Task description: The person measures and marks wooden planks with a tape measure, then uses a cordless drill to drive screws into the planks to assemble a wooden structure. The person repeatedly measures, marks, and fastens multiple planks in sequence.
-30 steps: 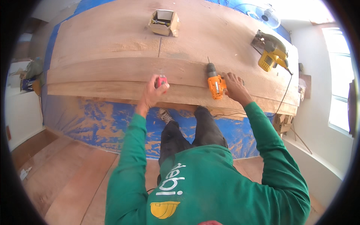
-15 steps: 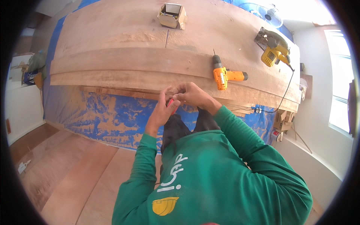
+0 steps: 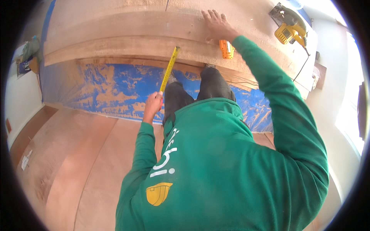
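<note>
My left hand [image 3: 153, 104] is closed around a tape measure, whose red case is mostly hidden by the fingers. Its yellow blade [image 3: 169, 70] sticks out forward, with the tip over the edge of the stacked wooden boards [image 3: 111, 46]. Farther forward and to the right, my right hand [image 3: 219, 26] is spread out over the boards, holding nothing; whether the palm touches the wood I cannot tell. Beneath that wrist lies an orange cordless drill [image 3: 227, 50], largely covered by the hand and sleeve.
A yellow circular saw [image 3: 290, 30] rests at the far right of the boards, its black cord [image 3: 302, 67] trailing off the edge. Dusty blue sheeting [image 3: 115, 92] covers the floor in front of the boards. A white wall with a window stands to the right.
The hands have parted: the left drew back with the tape measure, whose blade now extends forward. My right hand has reached forward and opened over the boards by the drill. The view has shifted.
</note>
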### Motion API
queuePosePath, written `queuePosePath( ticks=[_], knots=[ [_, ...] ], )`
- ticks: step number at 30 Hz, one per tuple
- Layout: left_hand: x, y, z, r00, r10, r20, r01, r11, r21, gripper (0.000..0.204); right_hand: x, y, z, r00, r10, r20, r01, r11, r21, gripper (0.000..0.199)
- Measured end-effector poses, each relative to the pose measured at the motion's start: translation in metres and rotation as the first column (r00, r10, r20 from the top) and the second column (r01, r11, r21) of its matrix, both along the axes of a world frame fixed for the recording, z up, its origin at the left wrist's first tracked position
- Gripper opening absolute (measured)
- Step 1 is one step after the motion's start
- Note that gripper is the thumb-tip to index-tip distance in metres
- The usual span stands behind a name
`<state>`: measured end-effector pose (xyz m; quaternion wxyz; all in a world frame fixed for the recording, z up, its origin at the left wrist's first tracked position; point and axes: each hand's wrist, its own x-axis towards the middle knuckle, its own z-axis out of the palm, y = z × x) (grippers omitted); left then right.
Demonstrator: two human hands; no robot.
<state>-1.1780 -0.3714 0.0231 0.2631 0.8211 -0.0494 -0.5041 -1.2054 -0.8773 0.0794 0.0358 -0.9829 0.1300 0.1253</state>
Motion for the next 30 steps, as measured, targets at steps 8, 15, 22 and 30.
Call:
queuePosePath(
  ticks=[8,15,22,30],
  knots=[
    [-0.003,-0.030,0.019,0.985,0.147,-0.086,-0.147,0.989,0.016,0.052,0.012,-0.005,-0.003,0.969,-0.062,-0.239,0.099,0.984,0.145,0.143],
    [-0.001,-0.053,0.019,0.986,0.114,-0.120,-0.114,0.993,0.007,0.050,0.020,0.008,0.008,0.944,-0.113,-0.309,0.158,0.980,0.124,0.136],
    [-0.022,-0.073,0.022,0.945,0.226,-0.236,-0.233,0.973,-0.002,0.046,0.022,0.005,0.010,0.941,-0.114,-0.317,0.165,0.977,0.137,0.137],
    [-0.024,-0.076,-0.002,0.917,0.265,-0.299,-0.293,0.955,-0.053,0.043,0.025,0.003,0.001,0.928,-0.081,-0.365,0.130,0.985,0.112,0.135]
  ],
)
